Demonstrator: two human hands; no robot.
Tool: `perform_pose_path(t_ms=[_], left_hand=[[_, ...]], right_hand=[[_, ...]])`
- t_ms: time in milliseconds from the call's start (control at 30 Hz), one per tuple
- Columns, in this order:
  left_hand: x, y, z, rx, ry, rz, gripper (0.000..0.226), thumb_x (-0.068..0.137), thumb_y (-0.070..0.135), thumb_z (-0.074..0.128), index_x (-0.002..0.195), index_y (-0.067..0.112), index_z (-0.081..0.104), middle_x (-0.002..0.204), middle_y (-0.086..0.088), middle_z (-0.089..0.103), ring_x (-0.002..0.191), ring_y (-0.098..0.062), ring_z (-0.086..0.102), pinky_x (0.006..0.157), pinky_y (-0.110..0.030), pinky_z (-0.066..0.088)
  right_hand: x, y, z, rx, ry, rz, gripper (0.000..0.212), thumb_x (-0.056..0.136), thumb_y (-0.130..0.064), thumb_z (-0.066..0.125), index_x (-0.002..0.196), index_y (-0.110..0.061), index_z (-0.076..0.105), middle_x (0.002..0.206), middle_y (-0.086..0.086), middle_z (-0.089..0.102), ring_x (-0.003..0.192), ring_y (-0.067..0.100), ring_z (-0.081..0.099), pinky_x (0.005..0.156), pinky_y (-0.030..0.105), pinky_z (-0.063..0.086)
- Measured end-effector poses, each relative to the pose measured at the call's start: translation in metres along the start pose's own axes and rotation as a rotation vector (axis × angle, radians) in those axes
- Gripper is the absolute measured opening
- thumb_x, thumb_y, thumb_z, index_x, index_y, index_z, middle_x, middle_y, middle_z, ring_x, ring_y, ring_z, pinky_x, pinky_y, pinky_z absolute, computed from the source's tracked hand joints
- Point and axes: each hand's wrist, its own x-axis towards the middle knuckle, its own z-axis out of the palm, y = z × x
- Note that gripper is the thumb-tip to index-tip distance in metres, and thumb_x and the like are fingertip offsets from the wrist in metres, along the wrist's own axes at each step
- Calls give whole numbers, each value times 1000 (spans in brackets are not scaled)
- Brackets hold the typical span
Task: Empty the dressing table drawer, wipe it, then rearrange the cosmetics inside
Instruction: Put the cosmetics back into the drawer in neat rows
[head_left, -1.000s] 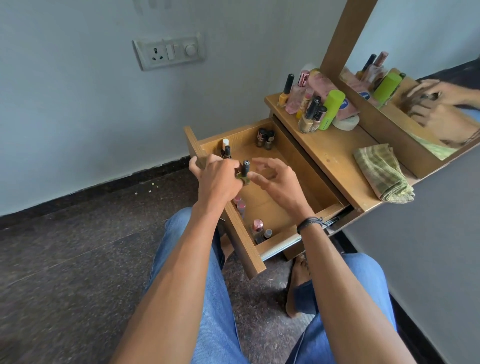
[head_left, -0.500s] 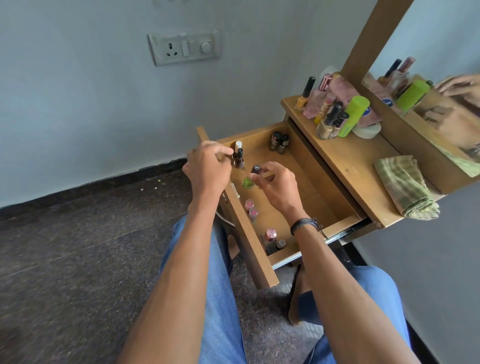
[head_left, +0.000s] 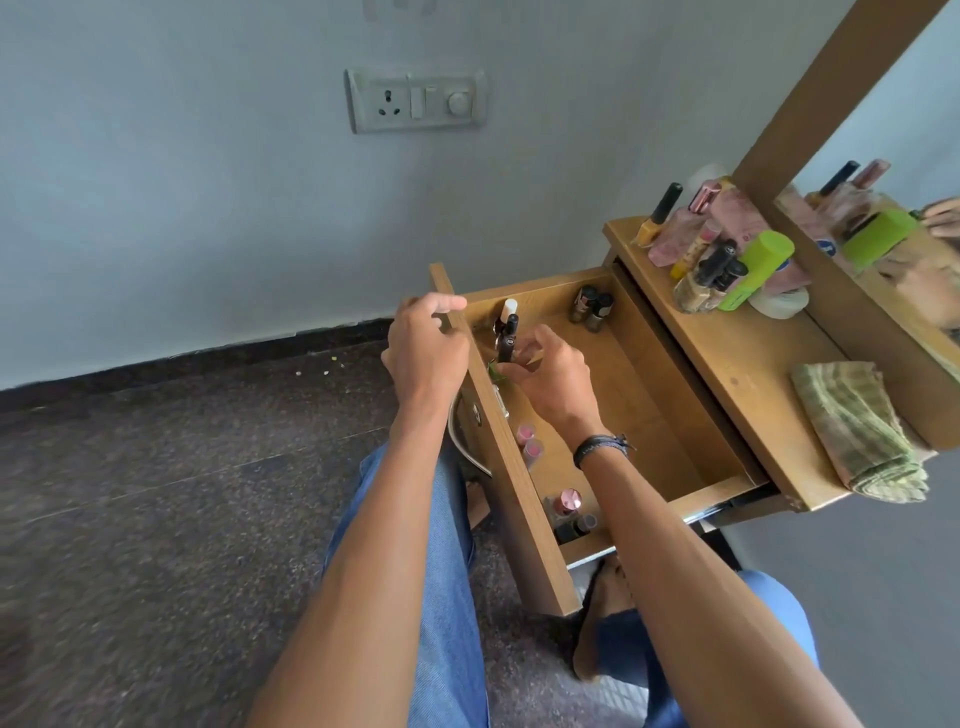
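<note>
Right grip (head_left: 550, 374) is pinching the green nail polish bottle (head_left: 497, 370) low in the open drawer (head_left: 639, 405) — left grip (head_left: 426, 343) is clasping, fingers curled, over the drawer's front panel.

- The right hand (head_left: 550, 379) covers most of the small green bottle (head_left: 494, 372) that it pinches.
- The left hand (head_left: 426, 353), gripping the drawer front (head_left: 514, 493), hides part of the metal handle (head_left: 458, 442).
- The mirror (head_left: 909, 130) runs off the right edge.
- Labels on the tabletop bottles (head_left: 711, 265) are too small to read.
- The floor (head_left: 104, 597) blurs at lower left.
</note>
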Motion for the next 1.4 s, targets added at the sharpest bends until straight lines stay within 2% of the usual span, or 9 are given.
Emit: perform_pose_path(t_ms=[67, 167, 300, 400, 533, 667, 833, 1033, 1400], left_hand=[[1, 0, 0, 8, -8, 2, 38, 83, 4, 64, 95, 39, 68, 115, 14, 61, 101, -6, 60, 101, -53, 45], [0, 0, -1, 9, -10, 0, 35, 84, 4, 64, 97, 36, 71, 113, 14, 60, 101, -6, 61, 102, -53, 44], [0, 1, -1, 15, -14, 7, 34, 85, 3, 65, 97, 34, 71, 113, 13, 59, 101, -7, 62, 101, -54, 46], [-1, 1, -1, 13, -12, 6, 35, 84, 2, 65, 97, 34, 72, 112, 13, 58, 101, -8, 63, 101, -54, 46], [-2, 2, 0, 9, -13, -2, 35, 84, 1, 65, 97, 33, 72, 109, 13, 56, 101, -9, 63, 101, -55, 46], [-2, 3, 1, 20, -15, 8, 32, 86, 3, 65, 96, 33, 72, 110, 12, 55, 102, -10, 63, 100, -56, 47], [-1, 3, 0, 25, -21, 10, 30, 87, 4, 66, 97, 31, 72, 109, 12, 55, 102, -11, 64, 100, -56, 47], [1, 2, 0, 30, -29, 9, 29, 87, 6, 68, 97, 32, 72, 110, 13, 54, 102, -10, 64, 100, -55, 47], [1, 2, 0, 26, -28, 11, 30, 87, 6, 68, 95, 34, 71, 111, 11, 56, 99, -10, 64, 100, -56, 46]], right_hand=[[-2, 4, 2, -18, 23, 18, 27, 86, -28, 83, 90, -24, 57, 92, -11, 63, 81, 9, 63, 63, 21, 49], [-6, 10, 5, -81, -11, 3, 22, 85, -31, 82, 82, -21, 64, 89, -7, 67, 78, 11, 63, 65, 30, 55], [-9, 15, 6, -128, -110, -73, 2, 90, -25, 76, 90, -25, 79, 93, -11, 70, 82, 11, 63, 73, 37, 58], [-9, 19, 7, -197, -148, -132, 17, 93, -23, 71, 107, -28, 80, 110, -7, 71, 94, 17, 65, 77, 34, 56], [-8, 19, 8, -258, -214, -178, 39, 96, -12, 60, 129, -30, 70, 136, -3, 64, 115, 24, 61, 93, 40, 54], [-4, 18, 11, -306, -223, -233, 57, 91, -1, 48, 138, -30, 64, 145, -3, 58, 124, 26, 58, 96, 41, 54], [3, 20, 19, -336, -218, -301, 60, 89, 1, 50, 143, -24, 60, 149, -2, 55, 126, 28, 57, 97, 42, 54], [11, 21, 21, -358, -227, -285, 64, 90, 0, 49, 148, -27, 54, 155, -8, 47, 130, 24, 55, 98, 39, 52], [12, 21, 25, -370, -255, -272, 61, 94, -6, 49, 149, -32, 51, 156, -9, 47, 136, 24, 52, 103, 43, 51]])
